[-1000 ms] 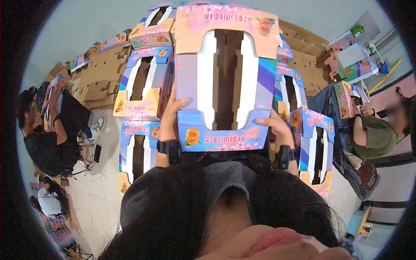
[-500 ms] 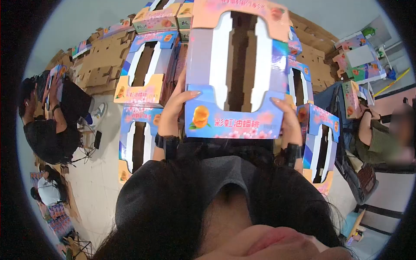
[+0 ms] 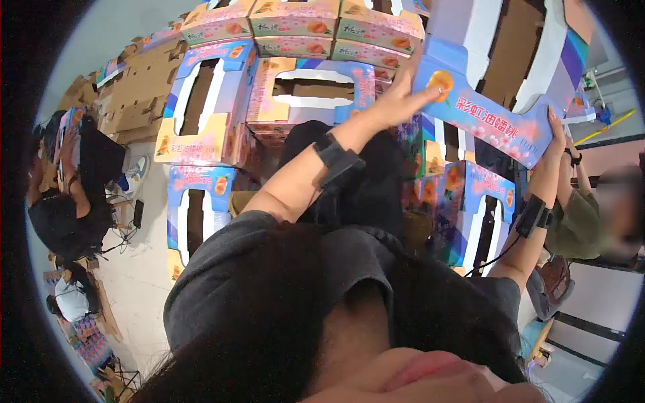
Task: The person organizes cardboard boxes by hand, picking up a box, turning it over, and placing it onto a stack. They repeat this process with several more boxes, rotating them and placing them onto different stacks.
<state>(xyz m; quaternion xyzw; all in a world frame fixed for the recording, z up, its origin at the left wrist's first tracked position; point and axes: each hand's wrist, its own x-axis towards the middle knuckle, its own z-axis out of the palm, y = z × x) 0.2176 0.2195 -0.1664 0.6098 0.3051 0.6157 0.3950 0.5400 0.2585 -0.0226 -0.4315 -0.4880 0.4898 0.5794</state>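
A blue and purple printed fruit carton (image 3: 463,107) with a long cut-out window is held up at the upper right, tilted down to the right. My left hand (image 3: 405,97) grips its left edge, thumb on the front by a printed peach and the other fingers partly hidden. My right hand (image 3: 555,138) holds the lower right corner. Just left of my left hand, a similar carton (image 3: 312,111) lies crosswise among the stacked ones. Black bands (image 3: 339,161) are strapped on both my wrists.
More cartons stand stacked at the left (image 3: 201,144), at the back (image 3: 293,27) and at the lower right (image 3: 480,208). Flattened brown cardboard (image 3: 144,101) lies behind. One person (image 3: 67,215) works at far left, another (image 3: 578,221) close at right.
Both my hands have carried the carton from straight in front of me to the upper right, and it has tilted. The crosswise carton behind it has come into view.
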